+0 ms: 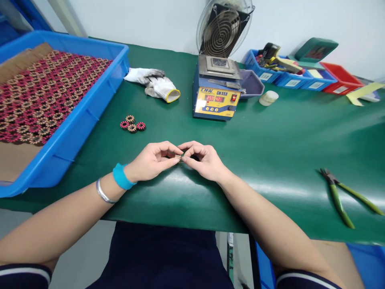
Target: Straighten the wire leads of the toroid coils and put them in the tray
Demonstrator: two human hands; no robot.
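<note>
Between the fingertips of my left hand point(153, 160) is a small copper-coloured toroidal coil point(178, 157), mostly hidden by the thumb and index finger. My right hand point(206, 160) meets it from the other side, with thumb and finger pinched at the coil's edge; a thin wire end seems to show there. Both hands are just above the green mat near its front. Several loose toroidal coils point(132, 128), some red and some copper, lie in a small group to the left beyond my left hand.
A blue tray point(90, 112) full of red and copper coils takes up the left. White gloves point(159, 84), a digital solder pot point(216, 94) with a fan behind, a small round container point(268, 98) and parts bins point(293, 79) stand farther back. Green-handled cutters point(337, 190) lie right.
</note>
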